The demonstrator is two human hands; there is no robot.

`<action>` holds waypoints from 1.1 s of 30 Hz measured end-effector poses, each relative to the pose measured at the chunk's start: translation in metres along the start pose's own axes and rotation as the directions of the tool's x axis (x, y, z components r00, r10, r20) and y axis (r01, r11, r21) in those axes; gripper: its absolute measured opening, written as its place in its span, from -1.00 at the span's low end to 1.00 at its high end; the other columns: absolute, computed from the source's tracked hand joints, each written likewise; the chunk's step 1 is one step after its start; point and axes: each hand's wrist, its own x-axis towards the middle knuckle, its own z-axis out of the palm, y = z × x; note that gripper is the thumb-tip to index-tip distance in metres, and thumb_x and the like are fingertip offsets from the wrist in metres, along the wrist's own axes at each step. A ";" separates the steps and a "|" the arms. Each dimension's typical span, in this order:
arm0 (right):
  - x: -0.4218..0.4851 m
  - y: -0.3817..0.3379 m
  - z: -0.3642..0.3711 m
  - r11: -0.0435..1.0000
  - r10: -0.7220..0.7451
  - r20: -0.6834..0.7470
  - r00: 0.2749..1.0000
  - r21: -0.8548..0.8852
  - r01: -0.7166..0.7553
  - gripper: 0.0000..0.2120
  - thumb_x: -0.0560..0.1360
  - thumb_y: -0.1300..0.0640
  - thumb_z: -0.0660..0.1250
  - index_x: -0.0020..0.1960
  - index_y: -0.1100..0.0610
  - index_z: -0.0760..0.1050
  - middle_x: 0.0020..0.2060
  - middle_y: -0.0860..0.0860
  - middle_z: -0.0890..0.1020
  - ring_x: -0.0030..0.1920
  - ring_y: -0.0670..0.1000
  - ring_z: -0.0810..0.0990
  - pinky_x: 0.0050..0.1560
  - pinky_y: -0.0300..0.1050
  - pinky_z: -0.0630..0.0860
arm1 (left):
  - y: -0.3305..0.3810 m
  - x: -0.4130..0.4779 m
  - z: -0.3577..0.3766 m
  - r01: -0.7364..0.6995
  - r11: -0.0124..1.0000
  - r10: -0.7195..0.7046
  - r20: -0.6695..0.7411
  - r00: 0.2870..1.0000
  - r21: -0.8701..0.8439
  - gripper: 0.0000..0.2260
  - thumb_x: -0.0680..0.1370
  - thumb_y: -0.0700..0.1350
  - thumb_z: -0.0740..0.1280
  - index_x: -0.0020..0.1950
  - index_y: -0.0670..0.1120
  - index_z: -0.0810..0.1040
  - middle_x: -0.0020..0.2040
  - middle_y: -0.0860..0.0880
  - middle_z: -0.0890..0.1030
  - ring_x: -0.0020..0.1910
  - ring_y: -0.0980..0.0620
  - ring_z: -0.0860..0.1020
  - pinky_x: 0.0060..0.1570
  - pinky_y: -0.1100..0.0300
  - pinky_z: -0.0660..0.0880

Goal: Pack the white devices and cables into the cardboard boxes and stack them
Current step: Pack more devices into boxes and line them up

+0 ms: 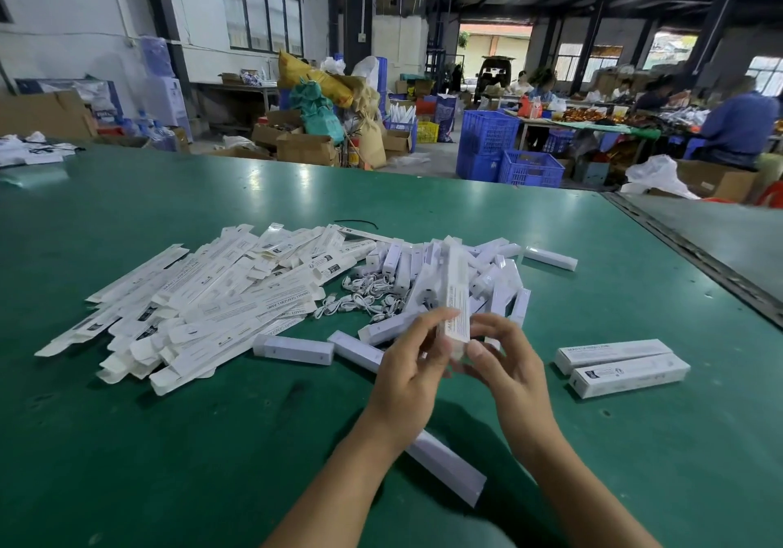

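Both hands hold one long white cardboard box [455, 293] upright over the green table [212, 441]. My left hand [413, 369] grips its lower part from the left, and my right hand [506, 361] pinches its bottom end. Flat unfolded boxes [203, 306] lie piled on the left. White devices [491, 276] are heaped behind the hands, with coiled white cables [360, 297] between the two piles. Two closed boxes [620, 363] lie side by side on the right. One device [445, 467] lies under my left forearm.
Loose devices [294, 349] lie near the flat boxes, and one [550, 258] lies apart at the back right. A dark seam [695, 259] crosses the table on the right. Blue crates [508, 153], cartons and seated people fill the hall behind.
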 end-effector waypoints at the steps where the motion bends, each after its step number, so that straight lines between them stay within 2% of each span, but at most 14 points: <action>1: 0.000 0.000 0.001 0.998 0.058 0.015 0.998 0.035 -0.059 -0.70 0.46 0.08 0.38 0.18 0.08 0.52 -0.06 0.13 0.63 -0.06 0.07 0.67 -0.10 -0.07 0.63 | -0.001 0.000 0.001 -0.008 1.000 0.007 -0.012 1.000 -0.005 -0.78 0.64 0.05 0.19 0.25 0.19 0.53 0.04 0.13 0.64 -0.04 0.08 0.63 -0.10 0.20 0.59; 3: 0.000 -0.001 0.004 0.981 0.169 0.048 0.984 0.091 -0.173 -0.69 0.48 -0.04 0.43 0.17 0.05 0.55 -0.12 0.06 0.67 -0.08 0.03 0.67 -0.17 -0.10 0.59 | -0.003 0.000 -0.001 -0.026 0.998 0.027 -0.032 0.999 0.054 -0.79 0.65 0.03 0.16 0.22 0.20 0.52 0.01 0.12 0.64 -0.09 0.05 0.62 -0.11 0.16 0.60; 6: 0.001 0.000 0.007 0.948 0.298 0.046 0.953 0.102 -0.301 -0.51 0.36 -0.15 0.44 0.20 0.08 0.53 -0.13 0.05 0.69 -0.09 0.00 0.67 -0.21 -0.16 0.52 | -0.008 0.000 -0.007 -0.052 0.985 0.060 -0.048 0.997 0.165 -0.76 0.69 -0.10 0.16 0.14 0.22 0.54 -0.16 0.28 0.57 -0.25 0.23 0.52 -0.22 0.38 0.47; 8: 0.000 0.001 0.010 0.934 0.334 0.016 0.942 0.130 -0.333 -0.43 0.27 -0.13 0.48 0.20 0.09 0.50 -0.15 0.04 0.69 -0.13 -0.02 0.66 -0.25 -0.20 0.51 | -0.011 0.001 -0.008 -0.057 0.974 0.067 -0.037 0.997 0.218 -0.72 0.67 -0.14 0.17 0.13 0.20 0.58 -0.18 0.29 0.54 -0.26 0.24 0.51 -0.23 0.44 0.43; 10: 0.001 0.001 0.011 0.926 0.333 -0.015 0.943 0.190 -0.325 -0.47 0.26 -0.08 0.51 0.17 0.06 0.51 -0.16 0.02 0.69 -0.16 -0.04 0.67 -0.26 -0.22 0.52 | -0.011 0.001 -0.008 -0.076 0.963 0.082 -0.010 0.997 0.259 -0.72 0.67 -0.11 0.19 0.22 0.24 0.54 -0.11 0.30 0.56 -0.23 0.21 0.53 -0.19 0.42 0.45; 12: 0.004 0.000 0.009 0.923 0.310 -0.052 0.949 0.255 -0.288 -0.66 0.42 0.06 0.45 0.17 0.06 0.52 -0.10 0.04 0.72 -0.16 -0.02 0.69 -0.23 -0.19 0.54 | -0.011 0.000 -0.006 -0.074 0.962 0.078 -0.004 0.997 0.263 -0.71 0.66 0.02 0.23 0.33 0.33 0.46 0.03 0.27 0.60 -0.16 0.20 0.56 -0.11 0.36 0.50; 14: 0.010 0.000 0.002 0.895 0.309 -0.136 0.941 0.376 -0.240 -0.79 0.54 0.25 0.32 0.16 0.09 0.50 -0.07 0.10 0.72 -0.16 0.08 0.71 -0.25 -0.17 0.59 | -0.010 -0.001 -0.003 -0.036 0.971 0.044 -0.029 0.999 0.238 -0.60 0.61 0.10 0.27 0.40 0.44 0.31 0.06 0.25 0.58 -0.14 0.15 0.57 -0.08 0.33 0.52; 16: 0.016 -0.001 -0.008 0.840 0.323 -0.232 0.917 0.516 -0.166 -0.81 0.57 0.32 0.25 0.14 0.13 0.45 -0.11 0.15 0.72 -0.12 0.19 0.72 -0.24 -0.15 0.63 | -0.010 -0.002 -0.002 -0.006 0.976 0.020 -0.061 0.998 0.218 -0.54 0.63 0.04 0.29 0.36 0.54 0.24 0.03 0.24 0.55 -0.16 0.11 0.56 -0.09 0.33 0.51; 18: 0.020 -0.002 -0.019 0.797 0.340 -0.315 0.886 0.596 -0.094 -0.85 0.59 0.31 0.24 0.10 0.12 0.40 -0.19 0.15 0.72 -0.10 0.20 0.72 -0.21 -0.19 0.63 | -0.011 -0.001 -0.003 0.018 0.980 0.001 -0.092 0.996 0.199 -0.54 0.64 0.00 0.29 0.27 0.58 0.27 0.01 0.23 0.54 -0.17 0.08 0.57 -0.12 0.30 0.52; 23: 0.030 0.007 -0.042 0.797 0.424 -0.501 0.755 0.603 -0.047 -0.91 0.62 0.27 0.25 0.06 0.11 0.39 -0.08 0.16 0.63 -0.18 0.06 0.71 -0.19 -0.24 0.64 | -0.012 0.000 -0.004 0.098 0.978 -0.077 -0.118 0.990 0.185 -0.68 0.64 -0.02 0.29 0.22 0.41 0.35 -0.01 0.30 0.52 -0.16 0.08 0.57 -0.17 0.29 0.54; 26: 0.031 0.012 -0.046 0.812 0.442 -0.566 0.696 0.582 -0.043 -0.85 0.61 0.29 0.26 0.14 0.16 0.35 -0.10 0.15 0.60 -0.15 0.02 0.67 -0.09 -0.24 0.65 | -0.013 0.000 -0.004 0.123 0.977 -0.098 -0.144 0.985 0.175 -0.70 0.63 -0.05 0.30 0.21 0.36 0.37 -0.02 0.19 0.56 -0.16 0.08 0.58 -0.16 0.34 0.52; 28: 0.032 0.013 -0.046 0.818 0.447 -0.589 0.673 0.573 -0.042 -0.82 0.59 0.32 0.29 0.13 0.19 0.35 -0.09 0.14 0.60 -0.08 0.02 0.65 0.05 -0.20 0.62 | -0.014 0.000 -0.004 0.133 0.977 -0.107 -0.155 0.982 0.167 -0.71 0.63 -0.07 0.30 0.20 0.33 0.39 0.01 0.13 0.57 -0.17 0.08 0.58 -0.16 0.35 0.51; 30: 0.032 0.012 -0.042 0.808 0.475 -0.579 0.663 0.585 -0.068 -0.89 0.59 0.34 0.27 0.05 0.19 0.39 -0.08 0.14 0.57 -0.07 0.03 0.63 0.14 -0.15 0.58 | -0.015 0.000 -0.004 0.143 0.976 -0.117 -0.156 0.981 0.166 -0.71 0.63 -0.07 0.30 0.20 0.33 0.40 0.02 0.12 0.57 -0.18 0.10 0.57 -0.15 0.37 0.50; 33: 0.031 0.009 -0.035 0.774 0.535 -0.514 0.671 0.617 -0.144 -0.90 0.60 0.37 0.22 0.10 0.27 0.42 -0.09 0.18 0.57 -0.13 0.06 0.64 0.08 -0.11 0.59 | -0.016 0.000 -0.004 0.148 0.974 -0.121 -0.155 0.980 0.170 -0.72 0.63 -0.08 0.30 0.20 0.31 0.41 0.01 0.13 0.57 -0.17 0.14 0.56 -0.17 0.39 0.49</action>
